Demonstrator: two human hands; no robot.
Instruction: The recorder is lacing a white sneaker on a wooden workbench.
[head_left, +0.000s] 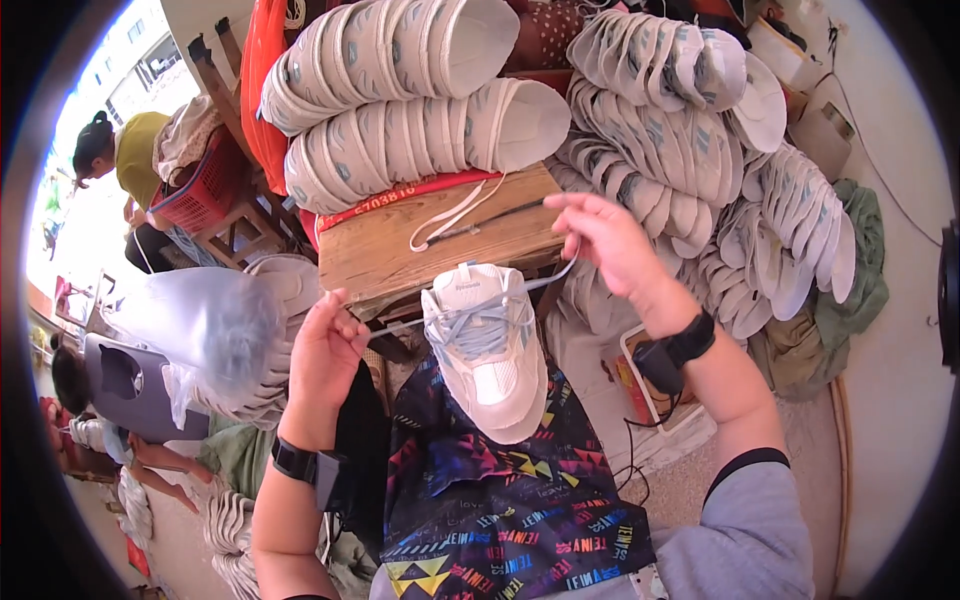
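Note:
A white-beige sneaker (492, 378) rests on my lap, toe toward me, over a dark patterned apron (500, 500). Pale blue-grey shoelace (480, 330) crosses its tongue, and both ends stretch out sideways. My left hand (325, 345) pinches one end, left of the shoe. On the other side, my right hand (620, 245) has its curled fingers closed on the other end. A thin dark rod-like tool (490, 217) and a loose white lace (450, 212) lie on the wooden bench (370, 255) beyond the shoe. My right fingertips overlap the tool's far end; contact is unclear.
Nested shoe uppers (420, 130) stand in rows on the bench. More stacked uppers (660, 140) pile up at the right. A translucent plastic bag (210, 320) sits at the left. Beyond are a red basket (200, 190) and a person in yellow (140, 150).

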